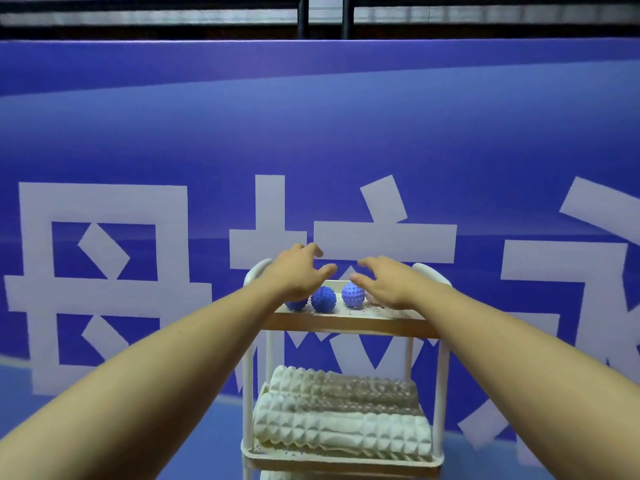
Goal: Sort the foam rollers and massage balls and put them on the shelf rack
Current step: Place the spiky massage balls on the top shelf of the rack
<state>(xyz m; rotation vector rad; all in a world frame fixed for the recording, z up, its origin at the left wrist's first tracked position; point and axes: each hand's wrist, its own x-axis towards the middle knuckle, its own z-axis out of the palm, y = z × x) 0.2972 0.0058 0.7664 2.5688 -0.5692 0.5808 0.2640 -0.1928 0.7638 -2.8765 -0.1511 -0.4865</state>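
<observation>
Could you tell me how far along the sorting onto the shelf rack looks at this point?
Mostly done, it seems. Spiky blue massage balls sit in a row on the shelf rack top tier; white foam rollers lie on the tier below. The left hand and right hand hover open over the balls, holding nothing. Whether anything remains off-rack isn't visible.

Blue banner (346,133) behind rack: huge white Chinese characters, cropped and partly hidden. Middle one reads "校"; left resembles "母", uncertain; right one cut off, unreadable.

Even bright light, soft shadows; wide-angle bending at edges; slight overall blur.
</observation>
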